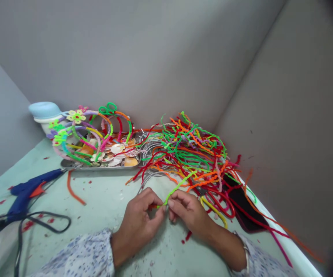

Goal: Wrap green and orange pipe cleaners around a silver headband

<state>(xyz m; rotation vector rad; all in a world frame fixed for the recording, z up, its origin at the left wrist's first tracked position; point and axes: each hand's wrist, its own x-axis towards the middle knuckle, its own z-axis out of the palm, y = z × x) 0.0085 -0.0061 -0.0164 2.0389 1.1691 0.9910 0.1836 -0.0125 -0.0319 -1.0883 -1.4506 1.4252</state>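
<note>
Both hands meet above the middle of the table, pinching a lime-green pipe cleaner (180,185). My left hand (140,220) is closed on its lower end with thumb and forefinger. Close beside it, my right hand (189,211) grips the same pipe cleaner, whose free end slants up to the right. A bit of orange shows at the left fingertips; whether it is joined to the green one I cannot tell. Just past my right hand lie red-handled scissors (230,207) and a yellow loop (216,212). A heap of mixed pipe cleaners (189,150) spreads behind the hands.
A metal tray (102,168) at the back left holds shells (117,148), with pipe-cleaner headbands (79,127) resting on it. A white tub with a blue lid (45,110) stands behind. Left lies a blue glue gun (20,200) with its black cord; right, a dark phone (245,209).
</note>
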